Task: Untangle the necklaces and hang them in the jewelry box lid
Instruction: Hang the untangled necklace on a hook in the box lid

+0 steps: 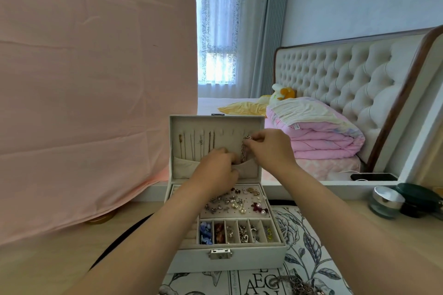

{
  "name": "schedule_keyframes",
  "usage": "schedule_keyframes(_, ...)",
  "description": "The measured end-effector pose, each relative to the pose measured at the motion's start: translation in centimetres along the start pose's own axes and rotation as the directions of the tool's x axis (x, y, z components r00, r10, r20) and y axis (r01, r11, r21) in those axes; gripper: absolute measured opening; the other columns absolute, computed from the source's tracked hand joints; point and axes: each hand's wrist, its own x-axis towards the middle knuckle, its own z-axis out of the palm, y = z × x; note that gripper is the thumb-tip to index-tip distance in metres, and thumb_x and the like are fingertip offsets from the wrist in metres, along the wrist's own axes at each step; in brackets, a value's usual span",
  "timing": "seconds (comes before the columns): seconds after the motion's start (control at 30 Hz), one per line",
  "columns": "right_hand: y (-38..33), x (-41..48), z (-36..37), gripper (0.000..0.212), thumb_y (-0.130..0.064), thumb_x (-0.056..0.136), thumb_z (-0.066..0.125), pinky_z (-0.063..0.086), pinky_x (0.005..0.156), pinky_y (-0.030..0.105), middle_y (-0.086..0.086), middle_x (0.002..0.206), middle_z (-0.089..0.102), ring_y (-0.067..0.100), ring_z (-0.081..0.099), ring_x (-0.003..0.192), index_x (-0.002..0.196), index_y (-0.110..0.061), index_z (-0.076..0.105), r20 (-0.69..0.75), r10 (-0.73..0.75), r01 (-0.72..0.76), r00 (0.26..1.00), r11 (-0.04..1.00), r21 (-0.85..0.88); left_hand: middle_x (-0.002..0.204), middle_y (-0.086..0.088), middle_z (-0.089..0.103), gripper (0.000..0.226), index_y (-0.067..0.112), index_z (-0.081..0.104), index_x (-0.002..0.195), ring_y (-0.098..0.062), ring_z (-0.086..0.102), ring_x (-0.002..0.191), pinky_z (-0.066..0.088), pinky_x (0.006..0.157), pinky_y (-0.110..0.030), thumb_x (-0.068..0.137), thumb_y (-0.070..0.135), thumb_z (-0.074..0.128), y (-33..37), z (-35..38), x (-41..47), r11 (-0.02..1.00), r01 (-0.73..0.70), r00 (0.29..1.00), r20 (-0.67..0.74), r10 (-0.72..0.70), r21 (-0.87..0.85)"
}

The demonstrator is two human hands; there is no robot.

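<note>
Hang step: right hand fingers pinch chain top at a hook in box lid, left hand fingers grip lid pocket edge; keep chain taut, seat loop fully, tuck slack w/o snagging neighbours.

The jewelry box below the hands is off-white with a beige lining and a silver clasp. Under it lies a white cloth printed with grey-blue flowers, leaves and dark lettering. The counter is pale wood. Left of the hands hangs a plain pink sheet. Beyond them to the right, a folded pink quilt sits before a cream tufted headboard edged in brown.
</note>
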Motion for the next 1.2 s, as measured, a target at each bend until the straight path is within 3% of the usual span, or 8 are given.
schedule_keyframes(0.27,0.3,0.2,0.6,0.027,-0.021,0.082,0.067,0.052,0.082,0.032,-0.008,0.104,0.074,0.019,0.066,0.101,0.106,-0.031,0.073,0.184,-0.163,0.224,0.969,0.894,-0.388,0.117,-0.001,0.06,0.037,0.019,0.065,0.126,-0.023,0.056,0.109,0.049,0.095,-0.039,0.091,0.025,0.055,0.1,-0.5,-0.2,0.998,-0.037,0.999,-0.005,0.037,0.055)
schedule_keyframes(0.4,1.3,-0.8,0.2,0.031,-0.02,0.089,0.055,0.049,0.08,0.031,-0.007,0.112,0.071,0.02,0.064,0.103,0.113,-0.031,0.072,0.29,-0.285,0.388,0.913,0.826,-0.408,0.119,0.0,0.061,0.039,0.023,0.063,0.129,-0.022,0.056,0.11,0.047,0.097,-0.039,0.091,0.029,0.055,-0.1,-0.6,-0.4,0.996,-0.042,0.999,-0.015,0.043,0.082)
schedule_keyframes(0.53,2.2,-1.3,0.4,0.035,-0.024,0.087,0.052,0.049,0.076,0.032,-0.008,0.112,0.061,0.02,0.062,0.102,0.118,-0.034,0.067,0.513,-0.222,0.474,0.829,0.765,-0.436,0.115,-0.001,0.061,0.037,0.023,0.063,0.126,-0.022,0.055,0.109,0.045,0.096,-0.039,0.092,0.031,0.055,-0.2,-0.7,-0.5,0.993,-0.039,0.999,-0.015,0.041,0.109)
schedule_keyframes(0.73,1.8,-1.2,0.3,0.028,-0.024,0.089,0.052,0.047,0.069,0.033,-0.003,0.109,0.061,0.025,0.064,0.089,0.111,-0.025,0.068,0.369,-0.36,0.503,0.857,0.741,-0.445,0.125,0.001,0.06,0.042,0.025,0.06,0.133,-0.021,0.054,0.118,0.043,0.103,-0.042,0.092,0.033,0.055,-0.2,-0.7,-0.5,0.993,-0.024,1.0,0.006,0.024,0.113)
schedule_keyframes(0.83,1.5,-1.5,0.6,0.025,-0.025,0.09,0.051,0.043,0.063,0.032,-0.001,0.103,0.056,0.026,0.064,0.085,0.108,-0.024,0.069,0.475,-0.282,0.524,0.833,0.676,-0.517,0.122,0.0,0.06,0.04,0.024,0.061,0.131,-0.022,0.054,0.115,0.043,0.102,-0.041,0.092,0.033,0.056,-0.1,-0.7,-0.4,0.993,-0.023,1.0,0.01,0.022,0.116)
schedule_keyframes(0.93,1.4,-1.7,0.7,0.018,-0.018,0.088,0.054,0.036,0.057,0.032,0.004,0.105,0.053,0.03,0.063,0.077,0.102,-0.018,0.066,0.416,-0.267,0.488,0.869,0.595,-0.638,0.123,0.0,0.06,0.04,0.025,0.06,0.132,-0.021,0.054,0.116,0.042,0.103,-0.041,0.093,0.033,0.055,0.0,-0.7,-0.5,0.993,-0.025,1.0,0.007,0.024,0.117)
schedule_keyframes(1.03,1.6,-2.0,0.9,0.024,-0.017,0.089,0.053,0.041,0.058,0.033,0.003,0.104,0.054,0.03,0.062,0.076,0.108,-0.019,0.066,0.36,-0.314,0.473,0.878,0.68,-0.56,0.126,0.001,0.06,0.041,0.025,0.059,0.134,-0.021,0.053,0.118,0.041,0.105,-0.042,0.093,0.033,0.056,-0.1,-0.7,-0.5,0.994,-0.025,1.0,0.009,0.024,0.108)
schedule_keyframes(1.2,2.2,-1.8,1.3,0.028,-0.015,0.088,0.055,0.044,0.064,0.032,-0.001,0.105,0.056,0.025,0.064,0.089,0.113,-0.024,0.065,0.475,-0.227,0.487,0.85,0.684,-0.543,0.121,0.001,0.061,0.039,0.026,0.061,0.131,-0.021,0.054,0.112,0.043,0.1,-0.041,0.093,0.033,0.055,-0.1,-0.6,-0.4,0.994,-0.022,1.0,0.013,0.021,0.11)
